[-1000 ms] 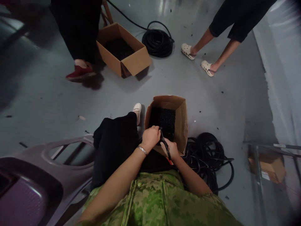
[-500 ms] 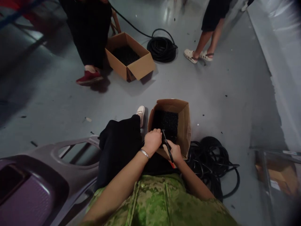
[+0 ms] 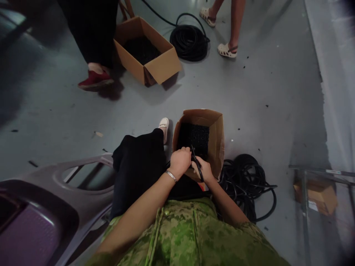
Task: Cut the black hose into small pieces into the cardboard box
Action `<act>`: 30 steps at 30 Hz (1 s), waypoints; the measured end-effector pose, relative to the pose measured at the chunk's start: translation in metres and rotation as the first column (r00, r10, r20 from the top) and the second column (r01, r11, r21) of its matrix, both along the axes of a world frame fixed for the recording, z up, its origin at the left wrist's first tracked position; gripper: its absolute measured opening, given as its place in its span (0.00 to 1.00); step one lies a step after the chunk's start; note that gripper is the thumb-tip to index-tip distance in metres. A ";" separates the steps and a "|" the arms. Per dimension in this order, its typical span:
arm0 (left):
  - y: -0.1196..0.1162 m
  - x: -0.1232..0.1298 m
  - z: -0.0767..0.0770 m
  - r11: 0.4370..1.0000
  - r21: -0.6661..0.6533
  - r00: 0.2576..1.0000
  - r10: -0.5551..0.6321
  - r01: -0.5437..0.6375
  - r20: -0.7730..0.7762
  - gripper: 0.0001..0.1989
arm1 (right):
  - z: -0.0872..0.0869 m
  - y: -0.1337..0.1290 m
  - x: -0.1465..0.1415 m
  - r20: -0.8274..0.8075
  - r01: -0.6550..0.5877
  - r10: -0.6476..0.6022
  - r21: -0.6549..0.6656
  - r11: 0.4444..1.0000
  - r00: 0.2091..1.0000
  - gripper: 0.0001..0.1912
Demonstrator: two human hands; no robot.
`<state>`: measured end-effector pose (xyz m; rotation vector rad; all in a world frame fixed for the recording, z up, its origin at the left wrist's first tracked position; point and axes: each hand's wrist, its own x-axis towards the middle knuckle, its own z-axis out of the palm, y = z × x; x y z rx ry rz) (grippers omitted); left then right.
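My right hand (image 3: 203, 170) is closed around a pair of black-handled scissors (image 3: 199, 169), their thin blades pointing up beside the knuckles of my other hand. Close against the blades, my left hand (image 3: 181, 159) is curled into a grip; what it holds is hidden by the fingers, though something dark shows between the hands. Both hands are over the near rim of a cardboard box (image 3: 216, 142). Inside the box lies a heap of small black pieces (image 3: 198, 136).
Tangled black hose (image 3: 246, 181) lies right of the box. Farther off are a larger open carton (image 3: 163, 64) with black pieces, a coiled black hose (image 3: 190, 42), and two other people's legs. A grey plastic chair (image 3: 59, 177) stands at left, a metal frame (image 3: 305, 199) at right.
The person in pale clogs has stepped to the left. My view has shifted slightly, so the floor objects sit a little higher and more left. My hands keep nearly the same pose.
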<state>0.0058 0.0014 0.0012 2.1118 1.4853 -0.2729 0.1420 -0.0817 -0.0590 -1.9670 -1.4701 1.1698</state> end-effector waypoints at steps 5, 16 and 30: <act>0.000 0.002 0.000 1.000 -0.006 1.000 -0.011 0.011 -0.001 0.17 | 0.000 0.000 0.001 -0.014 -0.001 0.001 -0.010 1.000 1.000 0.18; 0.003 0.001 -0.008 1.000 -0.007 1.000 -0.003 0.003 0.008 0.16 | -0.012 -0.005 -0.006 0.159 -0.040 0.027 0.081 0.996 0.987 0.15; 0.001 0.002 -0.008 1.000 -0.021 0.999 -0.023 0.022 -0.030 0.18 | -0.048 -0.021 -0.005 -0.090 0.167 -0.171 -0.049 0.985 0.981 0.19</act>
